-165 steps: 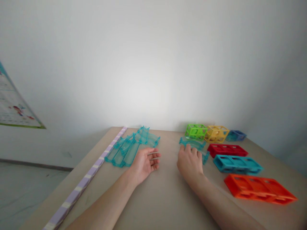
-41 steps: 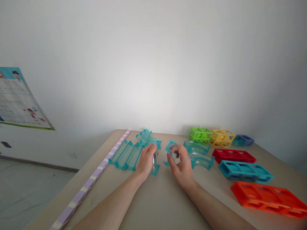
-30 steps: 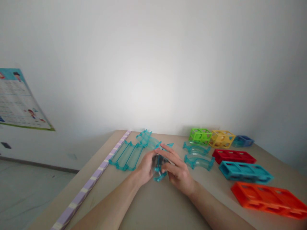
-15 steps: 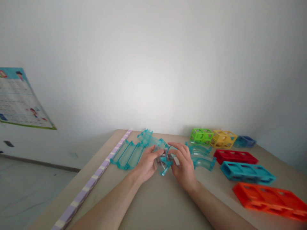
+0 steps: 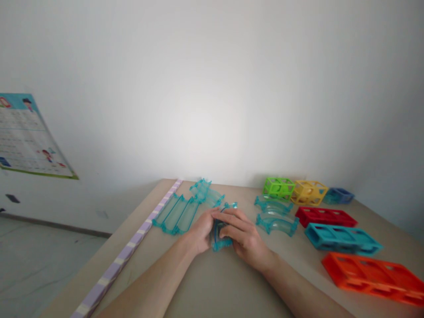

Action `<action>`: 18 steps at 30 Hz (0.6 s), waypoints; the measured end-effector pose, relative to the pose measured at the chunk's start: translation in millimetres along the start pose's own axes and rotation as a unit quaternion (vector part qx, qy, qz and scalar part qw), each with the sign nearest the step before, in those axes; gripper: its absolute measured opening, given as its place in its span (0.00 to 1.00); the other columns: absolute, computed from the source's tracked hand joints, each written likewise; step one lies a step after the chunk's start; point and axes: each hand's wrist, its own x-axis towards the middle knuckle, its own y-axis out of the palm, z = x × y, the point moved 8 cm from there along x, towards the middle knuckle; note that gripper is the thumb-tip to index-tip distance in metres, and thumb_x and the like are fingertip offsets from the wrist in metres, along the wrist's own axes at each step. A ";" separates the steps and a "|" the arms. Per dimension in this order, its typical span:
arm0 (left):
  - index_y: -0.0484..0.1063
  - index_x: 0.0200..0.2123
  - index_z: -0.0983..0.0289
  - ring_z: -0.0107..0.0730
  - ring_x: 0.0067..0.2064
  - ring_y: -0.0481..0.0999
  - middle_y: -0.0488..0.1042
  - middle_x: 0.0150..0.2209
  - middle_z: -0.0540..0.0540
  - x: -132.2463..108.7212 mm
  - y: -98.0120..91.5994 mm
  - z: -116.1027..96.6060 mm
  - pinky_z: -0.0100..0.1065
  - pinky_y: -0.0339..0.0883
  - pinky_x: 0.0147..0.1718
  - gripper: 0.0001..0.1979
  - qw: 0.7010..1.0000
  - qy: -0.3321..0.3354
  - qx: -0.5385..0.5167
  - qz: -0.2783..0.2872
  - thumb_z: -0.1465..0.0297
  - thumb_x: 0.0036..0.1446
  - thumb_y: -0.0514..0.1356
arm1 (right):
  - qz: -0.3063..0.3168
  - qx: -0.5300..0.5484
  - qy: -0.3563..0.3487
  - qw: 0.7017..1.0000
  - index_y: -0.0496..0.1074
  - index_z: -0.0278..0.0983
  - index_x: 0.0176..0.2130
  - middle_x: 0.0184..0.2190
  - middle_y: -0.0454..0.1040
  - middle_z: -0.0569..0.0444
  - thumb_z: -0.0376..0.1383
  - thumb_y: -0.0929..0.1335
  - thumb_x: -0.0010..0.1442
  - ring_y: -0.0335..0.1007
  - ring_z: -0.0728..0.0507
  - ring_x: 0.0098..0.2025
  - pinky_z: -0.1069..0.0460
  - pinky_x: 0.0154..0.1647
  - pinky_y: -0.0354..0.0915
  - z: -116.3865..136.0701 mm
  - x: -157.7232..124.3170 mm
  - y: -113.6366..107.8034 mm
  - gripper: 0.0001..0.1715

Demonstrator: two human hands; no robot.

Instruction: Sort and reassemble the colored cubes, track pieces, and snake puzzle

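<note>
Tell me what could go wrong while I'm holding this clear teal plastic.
The teal plastic might slip unnoticed, as your left hand and right hand cover much of it. The right hand could nudge the curved teal pieces to its right. The left hand might knock the straight teal pieces close by.

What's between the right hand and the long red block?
In the head view, a curved, see-through teal piece lies between the right hand and the red block, with another curved piece just beyond it.
</note>
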 end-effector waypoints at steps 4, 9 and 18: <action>0.71 0.29 0.69 0.26 0.20 0.69 0.70 0.22 0.52 0.3 2.1 7.2 0.27 0.58 0.17 0.10 0.997 -0.052 -0.057 0.026 0.68 0.58 0.57 | 0.010 0.021 0.004 1.000 0.69 0.38 0.33 0.54 0.72 0.46 0.18 0.60 0.54 0.64 0.41 0.56 0.42 0.55 0.64 -0.6 -1.3 1.4 0.18; 0.73 0.34 0.68 0.26 0.24 0.72 0.75 0.28 0.52 -1.7 -0.6 -7.5 0.27 0.63 0.23 0.06 0.998 0.017 -0.061 -0.006 0.71 0.55 0.61 | -0.054 -0.006 0.055 0.997 0.70 0.39 0.38 0.55 0.69 0.47 0.20 0.58 0.59 0.64 0.41 0.58 0.37 0.61 0.57 -11.2 -6.9 -5.3 0.19; 0.71 0.29 0.66 0.28 0.29 0.74 0.75 0.28 0.52 -15.0 13.4 -34.6 0.30 0.67 0.33 0.09 0.983 0.176 0.048 0.023 0.70 0.48 0.68 | -0.117 0.007 0.355 0.927 0.60 0.38 0.56 0.37 0.72 0.51 0.43 0.63 0.65 0.72 0.44 0.37 0.47 0.41 0.69 -61.0 -35.6 -7.5 0.22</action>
